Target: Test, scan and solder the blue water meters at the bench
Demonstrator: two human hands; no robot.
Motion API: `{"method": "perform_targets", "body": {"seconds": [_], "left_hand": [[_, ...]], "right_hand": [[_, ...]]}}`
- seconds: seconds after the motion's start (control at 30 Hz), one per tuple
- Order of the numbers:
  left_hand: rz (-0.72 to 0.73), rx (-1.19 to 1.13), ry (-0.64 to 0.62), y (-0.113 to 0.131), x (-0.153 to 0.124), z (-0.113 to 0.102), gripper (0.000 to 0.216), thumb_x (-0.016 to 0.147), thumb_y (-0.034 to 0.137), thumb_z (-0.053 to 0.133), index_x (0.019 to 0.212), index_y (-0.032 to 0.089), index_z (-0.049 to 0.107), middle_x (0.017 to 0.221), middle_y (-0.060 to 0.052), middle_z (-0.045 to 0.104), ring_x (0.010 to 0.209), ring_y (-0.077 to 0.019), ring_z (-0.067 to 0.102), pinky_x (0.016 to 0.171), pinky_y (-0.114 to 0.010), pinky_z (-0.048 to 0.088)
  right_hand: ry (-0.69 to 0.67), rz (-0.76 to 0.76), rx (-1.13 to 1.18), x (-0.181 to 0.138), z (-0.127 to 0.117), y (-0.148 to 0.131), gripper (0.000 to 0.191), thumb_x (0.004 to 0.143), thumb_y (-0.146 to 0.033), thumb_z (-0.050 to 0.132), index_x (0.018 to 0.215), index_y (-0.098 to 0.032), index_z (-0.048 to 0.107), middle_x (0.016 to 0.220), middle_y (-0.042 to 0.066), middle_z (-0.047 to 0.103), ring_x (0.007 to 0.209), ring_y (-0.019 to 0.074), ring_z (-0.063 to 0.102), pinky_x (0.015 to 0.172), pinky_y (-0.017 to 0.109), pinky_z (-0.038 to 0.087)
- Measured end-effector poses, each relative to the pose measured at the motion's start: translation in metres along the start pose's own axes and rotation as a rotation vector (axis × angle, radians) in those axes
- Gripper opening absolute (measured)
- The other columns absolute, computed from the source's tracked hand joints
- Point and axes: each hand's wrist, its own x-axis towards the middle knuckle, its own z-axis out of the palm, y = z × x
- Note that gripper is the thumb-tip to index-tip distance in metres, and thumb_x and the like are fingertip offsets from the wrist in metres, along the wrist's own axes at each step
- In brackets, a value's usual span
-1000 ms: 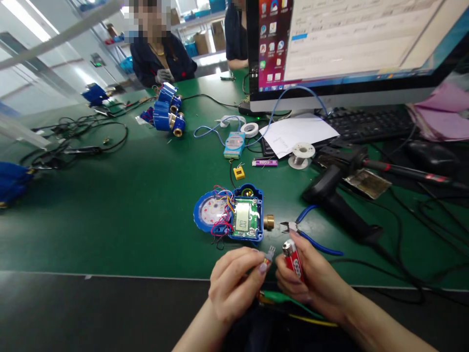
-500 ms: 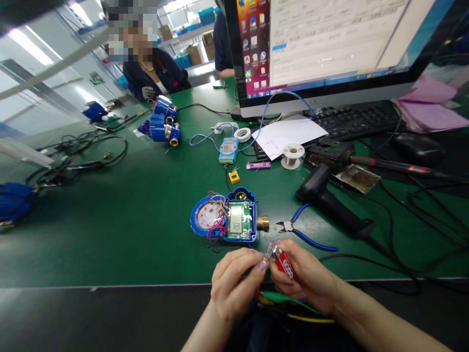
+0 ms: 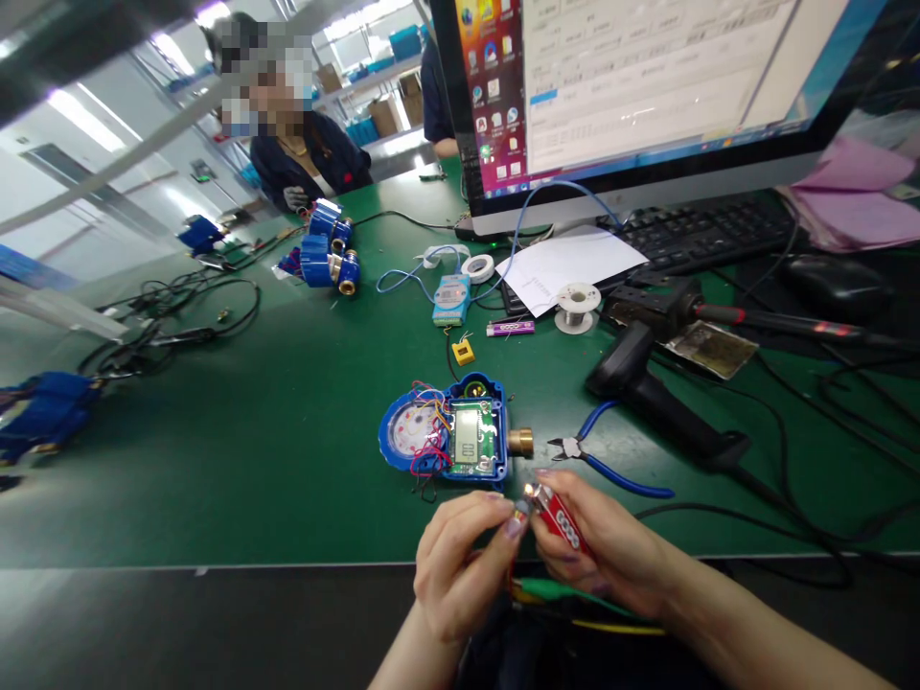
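My right hand (image 3: 604, 551) grips a red lighter (image 3: 559, 520), tilted left, with a small flame at its top. My left hand (image 3: 460, 565) pinches a small wire end (image 3: 518, 517) right against that flame. Green and yellow wires (image 3: 567, 592) run below my hands. Just beyond them on the green mat lies an opened blue meter unit (image 3: 449, 436) with a circuit board, coloured wires and a brass fitting (image 3: 518, 442). Blue-handled cutters (image 3: 604, 458) lie to its right.
A black scanner gun (image 3: 651, 398) and soldering iron (image 3: 783, 326) lie right. A monitor (image 3: 647, 86), keyboard (image 3: 708, 235), paper, solder spool (image 3: 576, 305) and tape roll (image 3: 477, 267) stand behind. Blue valve units (image 3: 325, 249) and black cables sit far left. A person sits across the table.
My right hand tipped the lighter left until it met the wire end in my left hand, and a flame now shows. The view shifted slightly.
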Motion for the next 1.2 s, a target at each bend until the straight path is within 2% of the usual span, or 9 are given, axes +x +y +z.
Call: {"method": "perform_targets", "body": {"seconds": [0.07,0.13,0.23,0.3,0.37,0.47,0.57,0.87,1.2], "left_hand": [[-0.012,0.010,0.021,0.000,-0.002,-0.005,0.014,0.078,0.001,0.065,0.090,0.007,0.063,0.096,-0.007,0.067,0.090,-0.0159,0.066,0.070,-0.027,0.061],[-0.047,0.019,0.046,-0.002,-0.004,-0.013,0.018,0.079,0.004,0.065,0.096,0.011,0.063,0.099,-0.007,0.069,0.089,-0.0171,0.067,0.067,-0.028,0.061],[-0.099,0.023,0.081,-0.009,-0.004,-0.025,0.020,0.082,0.009,0.064,0.101,0.016,0.064,0.097,-0.006,0.071,0.084,-0.0173,0.068,0.062,-0.029,0.061],[-0.120,0.013,0.055,-0.015,-0.004,-0.032,0.019,0.083,0.010,0.063,0.101,0.015,0.065,0.096,-0.007,0.071,0.083,-0.0172,0.068,0.063,-0.030,0.060],[-0.128,0.000,-0.018,-0.021,-0.003,-0.036,0.018,0.083,0.009,0.062,0.100,0.013,0.066,0.097,-0.008,0.071,0.085,-0.0175,0.067,0.065,-0.030,0.060],[-0.110,0.001,-0.081,-0.027,-0.003,-0.037,0.018,0.084,0.007,0.060,0.100,0.009,0.066,0.097,-0.009,0.070,0.089,-0.0176,0.067,0.070,-0.030,0.060],[-0.076,0.026,-0.103,-0.031,-0.004,-0.036,0.014,0.085,0.006,0.058,0.097,0.005,0.066,0.096,-0.010,0.070,0.090,-0.0174,0.067,0.074,-0.030,0.059],[-0.124,0.121,-0.134,-0.032,-0.006,-0.034,0.012,0.086,0.010,0.059,0.096,0.012,0.066,0.093,-0.006,0.074,0.087,-0.0160,0.069,0.072,-0.030,0.060],[-0.128,0.099,-0.196,-0.033,-0.002,-0.035,0.013,0.086,0.007,0.058,0.094,0.012,0.066,0.095,-0.007,0.074,0.087,-0.0157,0.068,0.075,-0.029,0.059]], "right_hand": [[0.135,-0.035,-0.094,-0.003,-0.003,-0.008,0.068,0.085,-0.081,0.034,0.060,-0.018,0.038,0.045,-0.005,0.025,0.038,0.0070,0.018,0.037,0.017,0.015],[0.358,-0.160,-0.386,-0.005,-0.011,-0.021,0.069,0.086,-0.083,0.032,0.071,-0.016,0.046,0.052,-0.002,0.035,0.043,0.0096,0.029,0.041,0.019,0.023],[0.711,-0.436,-1.073,-0.003,-0.033,-0.041,0.054,0.095,-0.059,0.030,0.100,-0.012,0.056,0.078,0.007,0.052,0.068,0.0196,0.052,0.059,0.029,0.042],[0.896,-0.559,-1.434,0.004,-0.051,-0.049,0.049,0.095,-0.044,0.031,0.118,-0.007,0.053,0.096,0.013,0.052,0.083,0.0257,0.055,0.072,0.037,0.046],[0.996,-0.656,-1.653,0.012,-0.065,-0.051,0.050,0.094,-0.036,0.033,0.128,-0.002,0.048,0.105,0.016,0.049,0.087,0.0281,0.055,0.075,0.040,0.048],[0.978,-0.839,-1.822,0.021,-0.077,-0.044,0.042,0.096,-0.031,0.036,0.124,-0.003,0.050,0.110,0.017,0.048,0.092,0.0279,0.054,0.078,0.039,0.049],[0.921,-0.924,-1.831,0.023,-0.081,-0.039,0.036,0.098,-0.030,0.038,0.119,-0.004,0.053,0.110,0.015,0.049,0.094,0.0268,0.054,0.080,0.037,0.049],[0.862,-0.887,-1.795,0.022,-0.081,-0.040,0.030,0.099,-0.029,0.040,0.116,-0.009,0.055,0.114,0.014,0.049,0.099,0.0261,0.054,0.085,0.037,0.048],[0.832,-0.852,-1.771,0.020,-0.079,-0.041,0.037,0.101,-0.034,0.037,0.113,-0.006,0.057,0.112,0.016,0.049,0.097,0.0276,0.053,0.080,0.040,0.049]]}}
